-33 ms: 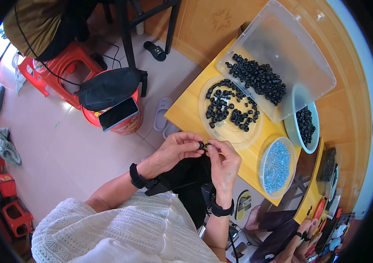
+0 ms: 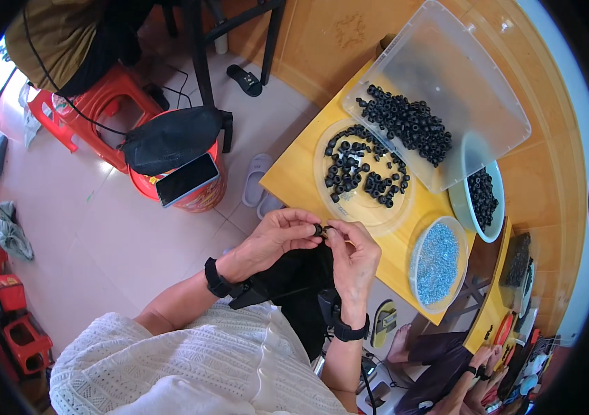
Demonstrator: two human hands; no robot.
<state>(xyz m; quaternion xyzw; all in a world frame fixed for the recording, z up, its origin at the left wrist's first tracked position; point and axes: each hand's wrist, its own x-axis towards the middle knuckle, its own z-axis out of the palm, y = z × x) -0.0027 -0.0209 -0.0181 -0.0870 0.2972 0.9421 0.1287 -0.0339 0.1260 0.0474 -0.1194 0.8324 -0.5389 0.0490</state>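
My left hand [image 2: 282, 236] pinches a small black round part [image 2: 318, 229] between thumb and fingertips. Against it, the closed fingertips of my right hand [image 2: 354, 250] meet, with a tiny piece at their tips too small to name. Both hands are above my lap, just off the near corner of a yellow table [image 2: 286, 181]. Past them, a round clear tray [image 2: 377, 220] holds loose black ring-shaped parts [image 2: 344, 173]. Close to my right hand stands a clear oval bowl of small light-blue pieces [image 2: 435, 264].
A translucent bin [image 2: 440, 62] with black parts leans over the tray, beside a pale green bowl [image 2: 457, 197]. Left stands a red bucket [image 2: 201, 199] bearing a phone [image 2: 187, 180] and a black bag [image 2: 173, 140]. Another person's hands [image 2: 481, 363] work at lower right.
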